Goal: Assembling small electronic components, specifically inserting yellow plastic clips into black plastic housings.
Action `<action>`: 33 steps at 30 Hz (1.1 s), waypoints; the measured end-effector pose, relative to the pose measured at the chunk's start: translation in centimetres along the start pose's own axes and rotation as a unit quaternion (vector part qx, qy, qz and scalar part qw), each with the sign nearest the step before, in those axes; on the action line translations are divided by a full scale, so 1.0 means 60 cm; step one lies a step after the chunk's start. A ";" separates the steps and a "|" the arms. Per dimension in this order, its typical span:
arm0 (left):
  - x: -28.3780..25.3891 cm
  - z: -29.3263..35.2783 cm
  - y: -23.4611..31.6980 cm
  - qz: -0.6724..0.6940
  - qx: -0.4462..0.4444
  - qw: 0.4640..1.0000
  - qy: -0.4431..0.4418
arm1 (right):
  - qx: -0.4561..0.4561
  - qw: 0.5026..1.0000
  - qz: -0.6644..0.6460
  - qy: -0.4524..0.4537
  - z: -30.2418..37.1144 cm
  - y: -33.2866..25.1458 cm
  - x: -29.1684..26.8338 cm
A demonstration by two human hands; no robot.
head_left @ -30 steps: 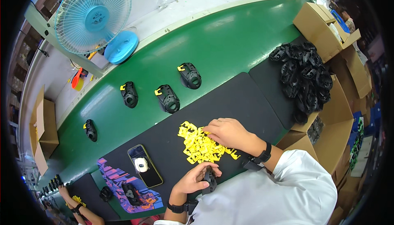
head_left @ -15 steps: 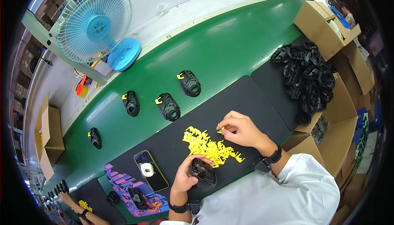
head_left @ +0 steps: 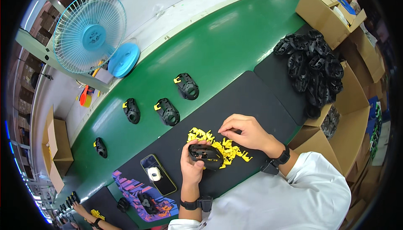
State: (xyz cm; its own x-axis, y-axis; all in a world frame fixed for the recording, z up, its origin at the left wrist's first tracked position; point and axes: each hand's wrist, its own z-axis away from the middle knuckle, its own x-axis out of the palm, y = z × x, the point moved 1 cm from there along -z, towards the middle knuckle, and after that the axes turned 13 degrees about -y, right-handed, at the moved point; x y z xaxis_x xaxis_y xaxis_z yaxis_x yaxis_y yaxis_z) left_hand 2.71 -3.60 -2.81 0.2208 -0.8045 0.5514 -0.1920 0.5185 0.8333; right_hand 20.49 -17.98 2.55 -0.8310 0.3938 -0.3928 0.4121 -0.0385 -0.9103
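Observation:
My left hand (head_left: 192, 166) grips a black plastic shell (head_left: 206, 155) and holds it up over a black mat (head_left: 252, 100). A heap of small yellow clips (head_left: 218, 144) lies on the mat just behind the shell. My right hand (head_left: 245, 131) hovers over that heap with thumb and forefinger pinched together, seemingly on one small yellow clip. Both wrists wear black bands.
Several black shells with yellow clips (head_left: 187, 86) sit spaced along the green belt (head_left: 218, 45). A pile of bare black shells (head_left: 312, 64) lies at the right beside cardboard boxes (head_left: 323, 5). A phone (head_left: 158, 179) lies left of my hand. A blue fan (head_left: 89, 33) stands behind.
My left hand has raised the black shell toward the yellow heap. My right hand has lifted off the heap with fingers pinched. The shells on the belt have shifted.

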 end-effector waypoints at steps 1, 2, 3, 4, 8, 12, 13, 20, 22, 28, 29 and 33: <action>-0.005 0.006 -0.003 0.010 -0.008 1.000 0.028 | 0.001 1.000 0.000 0.001 0.003 0.009 -0.001; -0.006 0.011 -0.002 -0.004 -0.005 0.999 0.048 | 0.014 0.999 0.036 -0.016 0.006 0.019 -0.001; -0.009 0.019 -0.002 -0.005 -0.002 0.999 0.054 | 0.027 0.996 0.073 -0.035 0.012 0.028 -0.001; -0.010 0.024 0.001 -0.008 -0.004 0.998 0.058 | 0.048 0.993 0.095 -0.054 0.017 0.034 -0.001; -0.010 0.035 0.008 -0.006 -0.003 0.998 0.059 | 0.029 0.983 0.171 -0.057 0.021 0.056 0.023; -0.014 0.038 0.007 -0.006 -0.009 0.999 0.047 | -0.106 0.953 0.264 -0.104 -0.021 0.051 0.053; -0.015 0.039 0.006 -0.007 -0.007 0.999 0.047 | -0.108 0.952 0.265 -0.104 -0.029 0.050 0.059; -0.018 0.053 0.007 -0.005 0.003 0.998 0.055 | -0.015 0.935 0.337 -0.112 -0.048 0.057 0.076; -0.023 0.054 0.005 -0.003 -0.004 0.999 0.051 | 0.002 0.932 0.349 -0.098 -0.049 0.056 0.069; -0.016 0.034 0.010 -0.081 0.033 0.996 0.021 | -0.125 0.972 0.199 -0.006 -0.032 -0.034 0.020; -0.011 0.027 0.012 -0.084 0.029 0.996 0.020 | -0.124 0.973 0.195 -0.003 -0.028 -0.045 0.022; 0.007 -0.008 0.019 -0.129 0.067 0.988 -0.044 | -0.195 0.981 -0.008 -0.019 -0.015 -0.067 0.039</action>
State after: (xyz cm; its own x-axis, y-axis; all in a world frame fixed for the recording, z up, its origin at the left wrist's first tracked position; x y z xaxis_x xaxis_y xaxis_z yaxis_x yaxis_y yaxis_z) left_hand 3.05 -3.22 -1.60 0.1958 -0.9298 0.3117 -0.2663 0.2554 0.9294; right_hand 17.21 -16.05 5.40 -0.8487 0.3570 -0.3901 0.5042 0.3239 -0.8006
